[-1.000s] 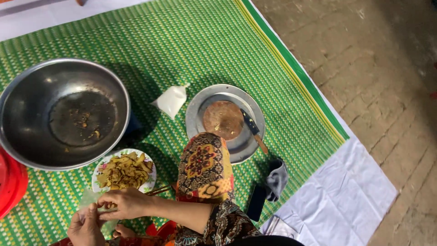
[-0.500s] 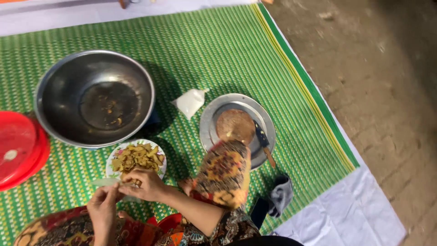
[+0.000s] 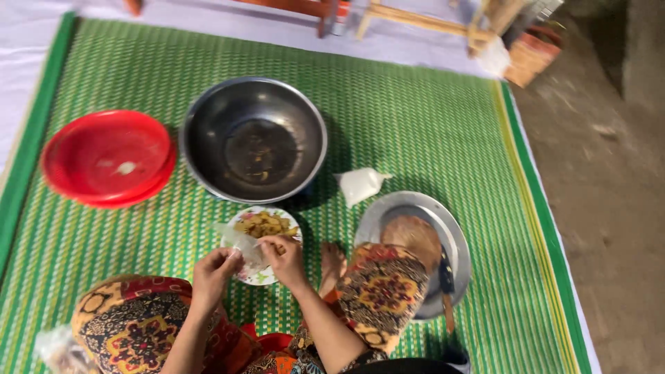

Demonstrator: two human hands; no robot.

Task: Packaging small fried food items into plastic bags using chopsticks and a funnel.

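Both hands, left [image 3: 216, 271] and right [image 3: 282, 255], pinch a clear bag [image 3: 241, 242] between them over a plate [image 3: 258, 275] of what seem yellow chips. Beyond sit a steel bowl [image 3: 208, 118], red lids [image 3: 104, 156] and tray [image 3: 454, 242].

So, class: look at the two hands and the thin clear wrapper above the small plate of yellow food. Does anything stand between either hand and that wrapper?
Nothing visible does. The left hand and right hand both already touch the clear wrapper, holding it over the small plate.
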